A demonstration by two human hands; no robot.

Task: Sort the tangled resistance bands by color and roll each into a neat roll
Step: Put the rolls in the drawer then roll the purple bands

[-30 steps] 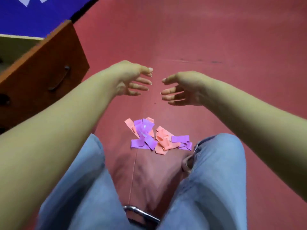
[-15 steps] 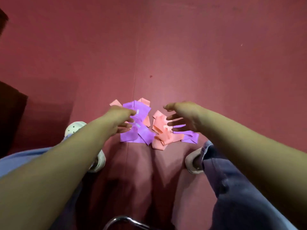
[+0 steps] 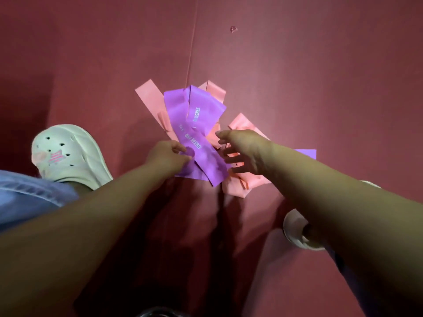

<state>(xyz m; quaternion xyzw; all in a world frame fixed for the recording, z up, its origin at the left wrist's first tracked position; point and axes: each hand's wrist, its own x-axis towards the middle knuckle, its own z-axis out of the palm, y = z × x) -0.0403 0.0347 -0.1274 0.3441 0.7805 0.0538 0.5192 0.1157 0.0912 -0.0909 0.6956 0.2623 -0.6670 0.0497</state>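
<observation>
A tangle of flat resistance bands lies on the red floor between my feet. Purple bands (image 3: 194,115) with white lettering cross over salmon-pink bands (image 3: 148,97). More pink band (image 3: 242,186) bunches at the right, and a purple end (image 3: 306,153) shows beyond my right wrist. My left hand (image 3: 168,156) pinches the near edge of a purple band. My right hand (image 3: 245,152) hovers with fingers spread over the pink bunch, fingertips at the bands; contact is unclear.
My left foot in a white clog (image 3: 66,154) stands left of the pile. The toe of the other clog (image 3: 297,232) shows under my right forearm. A floor seam (image 3: 193,42) runs away from the pile. A metal chair edge (image 3: 158,313) sits at the bottom.
Both hands have come down from mid-air to the pile as my head tipped down. My left hand has taken the purple band's edge; my right reached over the pink bunch.
</observation>
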